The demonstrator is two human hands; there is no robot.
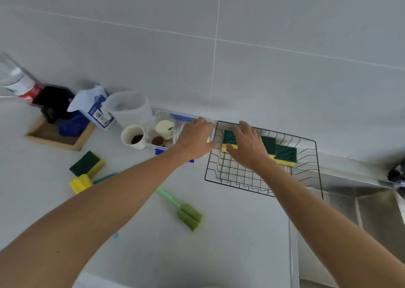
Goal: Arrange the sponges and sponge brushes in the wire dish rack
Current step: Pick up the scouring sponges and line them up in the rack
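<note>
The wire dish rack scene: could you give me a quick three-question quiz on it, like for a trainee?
1. True or false: the wire dish rack already holds sponges.
2. Which sponge brush lies nearest the rack? A) green B) yellow
3. Which hand rests on the sponge at the rack's left end?

Key: 1 true. 2 A; the yellow sponge brush lies farther left, beside a loose sponge. 3 the right hand; the left hand is at the rack's edge.

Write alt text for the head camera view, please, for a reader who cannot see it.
A person's right hand rests on green-and-yellow sponges inside a black wire dish rack while the left hand steadies its edge. One more green-and-yellow sponge and two sponge brushes lie on the white counter.
</note>
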